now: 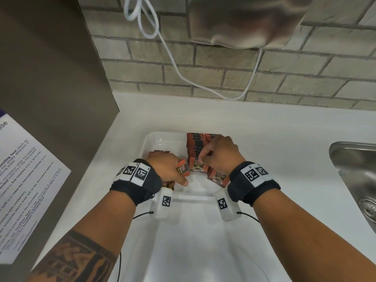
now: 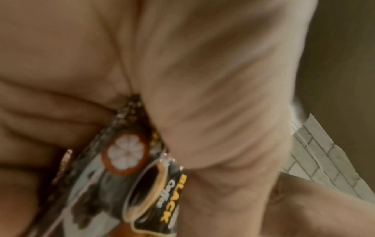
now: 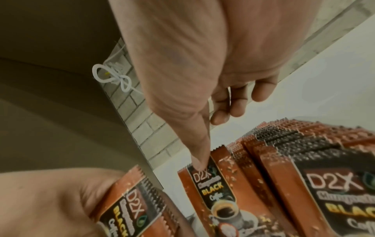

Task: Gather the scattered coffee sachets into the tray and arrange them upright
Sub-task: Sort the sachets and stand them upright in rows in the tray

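I see the white counter (image 1: 264, 139) filling most of the head view, with the brick wall (image 1: 223, 64) behind it and a steel sink (image 1: 354, 171) well to the right of the tray. The clear tray (image 1: 160, 139) sits in the middle of the counter, near the wall. Inside the tray, along its right side, a row of sachets (image 1: 198, 144) stands upright, packed face to face. My right hand (image 1: 221, 154) is over the near end of that row, its fingers curled, the thumb (image 3: 199, 163) pressing on the top edge of the front sachet (image 3: 215, 192); I cannot tell whether it truly pinches it. My left hand (image 1: 166, 169) is at the tray's near left corner, fingers clenched around a small bundle of sachets (image 1: 183, 169), just beside the upright row. A few more sachets (image 1: 157, 154) lie behind that hand in the tray.
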### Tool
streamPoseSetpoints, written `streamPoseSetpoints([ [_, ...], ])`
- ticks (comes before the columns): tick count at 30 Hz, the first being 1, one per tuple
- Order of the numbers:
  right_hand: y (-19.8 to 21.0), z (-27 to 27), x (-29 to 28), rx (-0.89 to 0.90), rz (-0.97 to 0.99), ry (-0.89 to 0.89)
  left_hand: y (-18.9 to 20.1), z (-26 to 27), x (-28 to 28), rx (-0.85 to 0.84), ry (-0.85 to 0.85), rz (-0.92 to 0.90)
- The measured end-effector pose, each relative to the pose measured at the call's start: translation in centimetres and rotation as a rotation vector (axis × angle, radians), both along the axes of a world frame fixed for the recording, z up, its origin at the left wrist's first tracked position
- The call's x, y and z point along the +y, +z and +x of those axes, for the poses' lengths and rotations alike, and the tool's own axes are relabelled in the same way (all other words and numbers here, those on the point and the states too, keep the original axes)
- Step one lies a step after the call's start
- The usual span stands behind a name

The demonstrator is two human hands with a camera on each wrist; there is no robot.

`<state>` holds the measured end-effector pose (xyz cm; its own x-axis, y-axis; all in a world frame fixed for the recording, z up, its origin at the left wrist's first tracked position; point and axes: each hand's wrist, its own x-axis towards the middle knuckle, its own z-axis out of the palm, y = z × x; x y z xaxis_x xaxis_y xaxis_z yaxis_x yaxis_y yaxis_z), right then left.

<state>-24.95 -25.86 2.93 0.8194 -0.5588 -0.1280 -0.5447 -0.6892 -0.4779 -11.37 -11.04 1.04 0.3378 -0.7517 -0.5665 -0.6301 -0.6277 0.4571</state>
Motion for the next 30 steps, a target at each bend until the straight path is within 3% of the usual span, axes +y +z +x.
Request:
streamPoseSetpoints([
  [4,-0.5,0.5,-0.1,0.085,-0.039,-0.008,-0.2,-1.4,-1.1,0.103,-0.014,0.023],
  [14,-1.6,1.0,-0.5,0.18,-0.06,0.009,-0.4,-3.2,-3.0,0.093,-0.033,0.079],
  [26,-2.1,0.9,-1.1,0.131,-0.034,0.038,-0.6,-3.4,-3.4,0.141,-0.026,0.076],
  [30,-1.3,0.5,-1.1,0.038,0.001,0.026,-0.6,-3.1,-3.0,0.179,0.02,0.085],
])
